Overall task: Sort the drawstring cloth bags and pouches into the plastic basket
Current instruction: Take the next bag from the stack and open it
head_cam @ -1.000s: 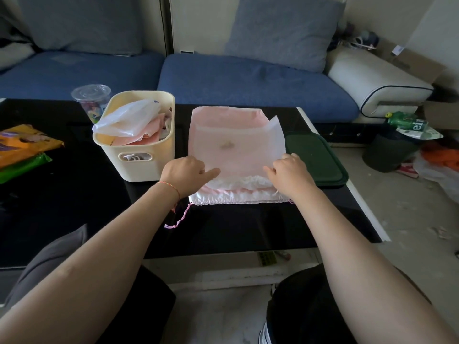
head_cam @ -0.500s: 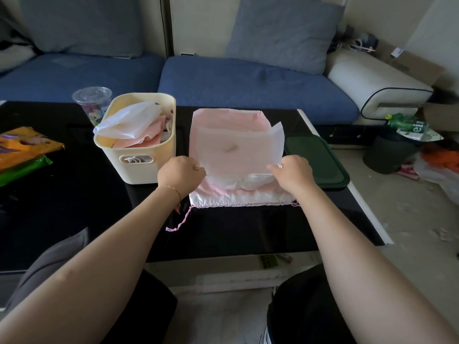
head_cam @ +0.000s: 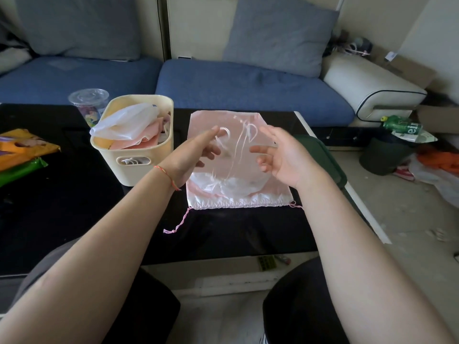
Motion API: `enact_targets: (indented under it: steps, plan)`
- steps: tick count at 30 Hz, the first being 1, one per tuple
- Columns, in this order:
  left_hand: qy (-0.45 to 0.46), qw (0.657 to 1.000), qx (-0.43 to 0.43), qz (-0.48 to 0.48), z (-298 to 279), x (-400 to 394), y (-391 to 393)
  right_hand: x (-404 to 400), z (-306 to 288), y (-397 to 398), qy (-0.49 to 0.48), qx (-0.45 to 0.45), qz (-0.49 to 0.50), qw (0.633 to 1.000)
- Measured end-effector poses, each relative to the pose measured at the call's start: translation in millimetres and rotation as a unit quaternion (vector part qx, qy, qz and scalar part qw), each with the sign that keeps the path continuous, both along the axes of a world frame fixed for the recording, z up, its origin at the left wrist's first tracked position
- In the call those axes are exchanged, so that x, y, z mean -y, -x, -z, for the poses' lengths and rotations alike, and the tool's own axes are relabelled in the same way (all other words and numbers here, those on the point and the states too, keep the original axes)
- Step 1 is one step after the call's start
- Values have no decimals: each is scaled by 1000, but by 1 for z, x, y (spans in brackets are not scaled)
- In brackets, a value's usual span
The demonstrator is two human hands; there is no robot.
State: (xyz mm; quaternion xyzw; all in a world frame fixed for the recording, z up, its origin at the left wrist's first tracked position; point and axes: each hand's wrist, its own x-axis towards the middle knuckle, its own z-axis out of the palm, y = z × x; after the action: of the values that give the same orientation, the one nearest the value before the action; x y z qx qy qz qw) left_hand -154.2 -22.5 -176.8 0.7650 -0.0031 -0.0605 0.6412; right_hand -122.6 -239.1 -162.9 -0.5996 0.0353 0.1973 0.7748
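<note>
Having lifted the sheer translucent pouch off the flat pink satin drawstring bag, we hold it loosely between spread left fingers and right fingers, ready for the cream plastic basket.

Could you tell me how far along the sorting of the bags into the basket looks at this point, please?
Partly done. The cream plastic basket already holds white and peach cloth pieces. In hand: the left hand and right hand are raised with a sheer white pouch between them; the grip is blurred. Left: the pink drawstring bag lies flat on the black table, not yet in the basket.
</note>
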Motion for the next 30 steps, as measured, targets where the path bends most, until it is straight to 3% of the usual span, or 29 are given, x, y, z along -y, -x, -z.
enact_targets:
  steps: [2,5,8,12,15,20,25,30]
  plan:
    - [-20,1000,6,-13,6,0,-3,-4,5,2,51,29,22,998]
    - [-116,992,37,-25,16,2,-3,-11,11,3,222,98,37,970]
    - [-158,984,60,-51,24,4,-7,-20,22,7,396,174,-19,901]
    - [-179,978,76,-81,30,3,-13,-36,32,12,526,186,-141,818]
    - [-242,961,82,-106,33,3,-11,-38,38,11,550,188,-214,785]
    - [-328,934,77,-121,37,0,-9,-32,35,12,578,198,-240,754]
    - [-515,856,35,-28,35,8,-4,-26,34,10,605,196,-233,736]
    - [-546,837,14,21,32,9,0,-29,34,15,606,198,-237,733]
